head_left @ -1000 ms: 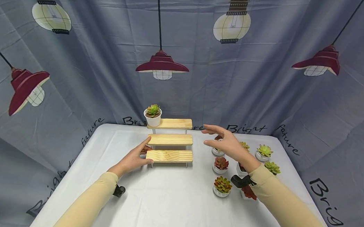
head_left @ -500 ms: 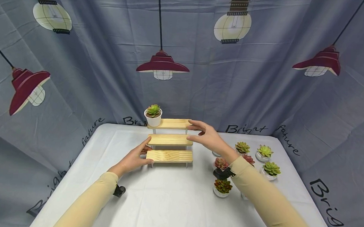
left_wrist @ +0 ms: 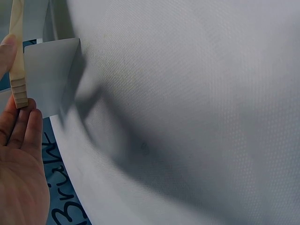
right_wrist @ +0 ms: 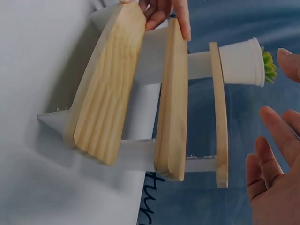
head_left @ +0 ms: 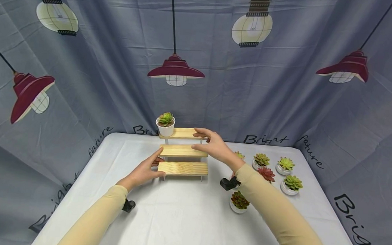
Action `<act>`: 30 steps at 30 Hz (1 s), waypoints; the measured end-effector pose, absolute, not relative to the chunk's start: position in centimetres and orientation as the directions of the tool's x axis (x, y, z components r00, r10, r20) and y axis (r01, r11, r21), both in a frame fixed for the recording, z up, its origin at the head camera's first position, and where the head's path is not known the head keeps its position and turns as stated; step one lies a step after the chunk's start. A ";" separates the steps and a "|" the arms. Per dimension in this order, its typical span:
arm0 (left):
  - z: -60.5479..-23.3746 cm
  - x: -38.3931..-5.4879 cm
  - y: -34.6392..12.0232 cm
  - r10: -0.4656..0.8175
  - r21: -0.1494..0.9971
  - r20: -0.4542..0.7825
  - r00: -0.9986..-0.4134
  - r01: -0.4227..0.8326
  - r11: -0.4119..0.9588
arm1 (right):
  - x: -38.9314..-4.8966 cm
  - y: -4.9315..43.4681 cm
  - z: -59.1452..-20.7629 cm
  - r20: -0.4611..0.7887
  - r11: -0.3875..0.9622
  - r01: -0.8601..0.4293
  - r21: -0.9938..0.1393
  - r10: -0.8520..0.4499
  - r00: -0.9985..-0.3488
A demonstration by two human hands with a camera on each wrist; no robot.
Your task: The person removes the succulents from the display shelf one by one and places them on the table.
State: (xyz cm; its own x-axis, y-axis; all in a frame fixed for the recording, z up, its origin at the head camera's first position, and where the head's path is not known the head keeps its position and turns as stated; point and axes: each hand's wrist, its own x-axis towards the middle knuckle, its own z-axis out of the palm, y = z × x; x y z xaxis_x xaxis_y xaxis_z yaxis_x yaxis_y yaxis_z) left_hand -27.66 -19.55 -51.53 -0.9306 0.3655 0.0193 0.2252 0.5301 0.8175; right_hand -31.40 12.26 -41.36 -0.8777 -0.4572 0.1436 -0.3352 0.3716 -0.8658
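A three-tier wooden display stand [head_left: 183, 168] with pale plank steps and white supports sits toward the back of the table. On the left end of its top step stands a green succulent [head_left: 165, 125] in a white pot. My left hand [head_left: 142, 173] holds the stand's left end, thumb at the bottom step and a finger reaching the middle one; the left wrist view shows fingertips at the plank's end. My right hand [head_left: 216, 148] hovers by the right side of the upper steps, thumb and fingers spread apart. Nothing is between them, and a gap shows in the right wrist view.
Several potted succulents stand on the right of the table, such as a light green one [head_left: 291, 184], a red one [head_left: 267, 174] and a dark green one [head_left: 240, 201]. My right forearm partly hides others. A grey printed curtain [head_left: 214, 101] hangs behind the table.
My right hand has moved left from over the succulents to the right end of the stand, its fingers still apart. The left hand stays in place at the stand.
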 end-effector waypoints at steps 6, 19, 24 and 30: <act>-51.5 -27.6 -19.5 0.364 0.808 0.019 -0.931 0.229 0.543 | -32.2 10.9 -41.8 0.152 0.389 -0.342 -0.855 -0.443 -0.884; -51.6 -27.8 -19.9 0.371 0.806 0.023 -0.928 0.237 0.542 | -33.4 7.3 -42.2 0.194 0.422 -0.354 -0.835 -0.375 -0.906; -51.6 -27.9 -19.9 0.377 0.814 0.027 -0.926 0.240 0.529 | -33.9 5.9 -42.3 0.189 0.432 -0.322 -0.842 -0.323 -0.927; -51.7 -27.9 -19.8 0.389 0.816 0.031 -0.921 0.248 0.521 | -34.4 4.4 -42.5 0.188 0.485 -0.287 -0.826 -0.243 -0.952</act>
